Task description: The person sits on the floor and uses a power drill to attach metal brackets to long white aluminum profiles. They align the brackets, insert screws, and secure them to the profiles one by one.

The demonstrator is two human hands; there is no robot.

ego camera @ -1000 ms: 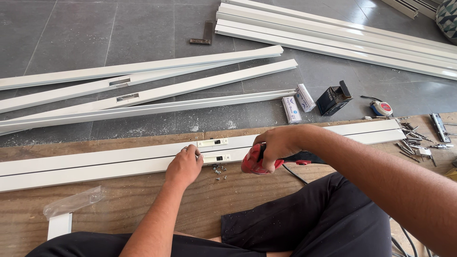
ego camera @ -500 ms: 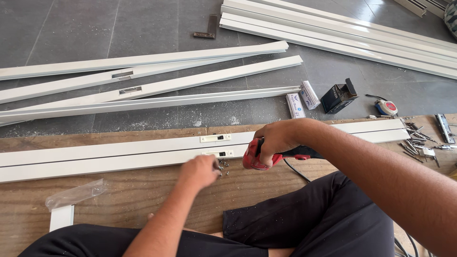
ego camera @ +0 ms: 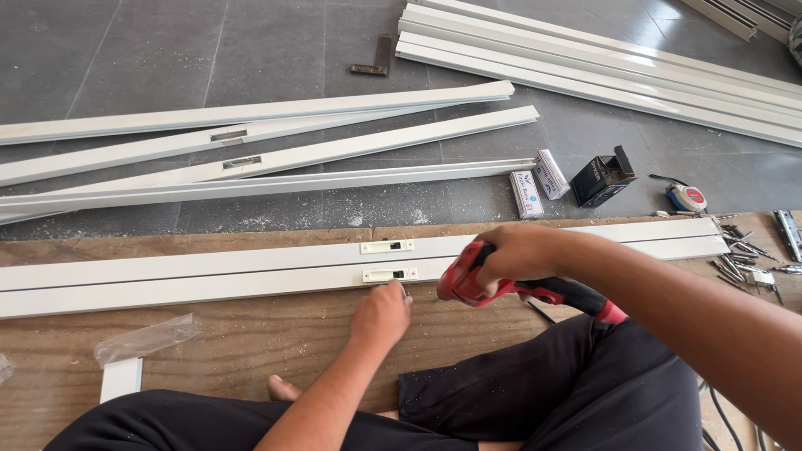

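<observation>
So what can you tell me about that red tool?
The red tool looks like a power drill with a red plastic body and black handle parts. The right hand grips it around the top, hiding much of it. It lies tilted low over the wooden board, its front end pointing left toward the left hand, beside the white bars.

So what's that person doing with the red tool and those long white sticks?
A person sits at a wooden board with two long white strips laid across it. The right hand grips a red power drill, held beside the nearer strip. The left hand has its fingers at a small white latch plate on that strip. More white strips, small boxes and screws lie around on the grey floor.
</observation>
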